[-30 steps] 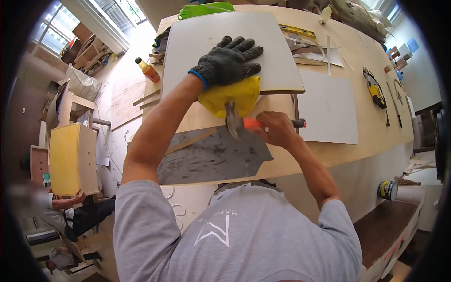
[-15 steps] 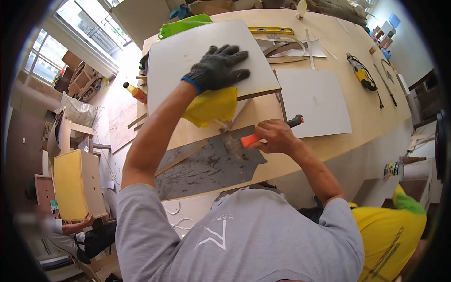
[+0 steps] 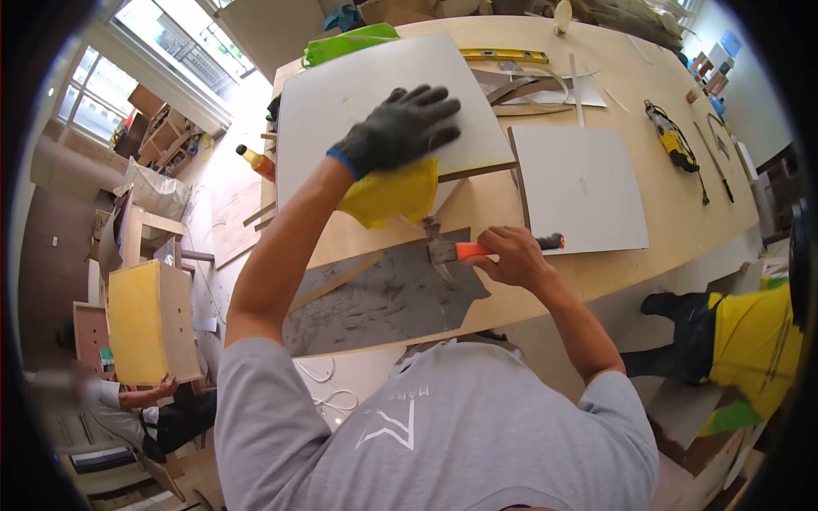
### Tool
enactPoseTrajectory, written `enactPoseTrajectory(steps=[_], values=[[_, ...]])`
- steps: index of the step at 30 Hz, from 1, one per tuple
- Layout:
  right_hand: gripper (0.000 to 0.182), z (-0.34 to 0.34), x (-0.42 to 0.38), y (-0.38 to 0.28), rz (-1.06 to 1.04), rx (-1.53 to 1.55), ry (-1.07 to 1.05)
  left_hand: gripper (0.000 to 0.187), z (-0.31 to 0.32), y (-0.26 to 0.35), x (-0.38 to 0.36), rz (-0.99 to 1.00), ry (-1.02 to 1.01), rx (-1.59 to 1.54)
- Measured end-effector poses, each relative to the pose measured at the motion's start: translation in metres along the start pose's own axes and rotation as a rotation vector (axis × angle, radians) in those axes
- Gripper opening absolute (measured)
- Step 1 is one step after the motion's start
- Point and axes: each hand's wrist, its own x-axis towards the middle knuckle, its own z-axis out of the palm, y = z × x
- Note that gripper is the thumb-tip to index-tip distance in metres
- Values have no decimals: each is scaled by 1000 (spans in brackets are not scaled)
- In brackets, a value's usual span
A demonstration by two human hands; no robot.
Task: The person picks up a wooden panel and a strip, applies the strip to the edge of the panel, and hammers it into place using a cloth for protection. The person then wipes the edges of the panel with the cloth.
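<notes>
Hammer (image 3: 452, 250) in right hand (image 3: 511, 255), fingers wrapped tight; gloved left hand (image 3: 400, 128) spread flat on white panel (image 3: 341, 94).

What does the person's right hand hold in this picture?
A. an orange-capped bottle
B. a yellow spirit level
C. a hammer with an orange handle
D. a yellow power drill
C: the bare right hand is closed around the orange handle of the hammer, while the gloved left hand presses on the white panel.
</notes>
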Motion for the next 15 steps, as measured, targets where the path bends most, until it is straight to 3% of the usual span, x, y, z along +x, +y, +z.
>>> enactPoseTrajectory(steps=[2,8,10,12,15], values=[[40,0,-9,5,125,53,-57,66,11,13,-19,36,94,247],[39,-20,18,4,-168,-64,-2,64,15,30,12,-67,74,232],[36,-12,23,28,-51,25,149,64,17,32,11,-66,68,237],[34,-17,18,29,66,42,79,63,20,34,11,-78,66,222],[35,-28,16,21,-220,-10,-29,62,20,32,11,-90,78,241]])
